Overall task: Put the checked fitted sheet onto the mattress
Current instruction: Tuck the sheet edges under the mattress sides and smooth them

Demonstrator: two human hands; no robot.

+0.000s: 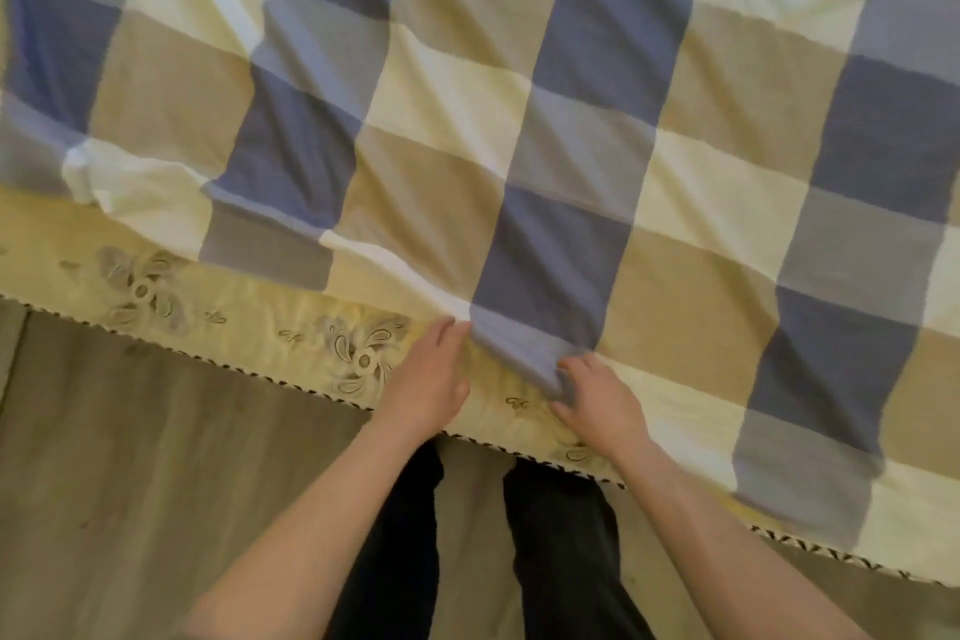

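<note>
Checked fitted sheet [519, 120] sprawls across the mattress [249, 327] (near edge still bare). At that edge, left hand [426, 379] lies flat, fingers open beside the hem; right hand [602, 405] pinches a blue fold.

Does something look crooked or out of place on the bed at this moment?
Yes. The checked sheet lies askew and wrinkled; its near edge crosses the mattress diagonally, leaving a yellow strip bare on the left. A bunched corner sits loose on top.
</note>
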